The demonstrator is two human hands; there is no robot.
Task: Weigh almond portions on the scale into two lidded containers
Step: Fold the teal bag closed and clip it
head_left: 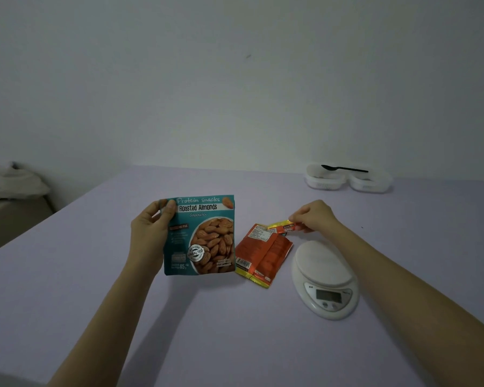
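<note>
My left hand (151, 233) holds a teal bag of roasted almonds (204, 236) upright by its top left corner, above the lilac table (95, 275). My right hand (315, 216) pinches the torn top strip (282, 228) of an orange packet (263, 254) that lies flat on the table beside the teal bag. A white digital scale (326, 277) sits to the right of the packet, its platform bare and its display blank. Two white containers (347, 181) stand side by side at the far right, with a black spoon (344, 169) resting across their tops.
The table meets a pale wall at the back. Off the table's left edge there is a beige surface with crumpled white cloth (9, 180) on it.
</note>
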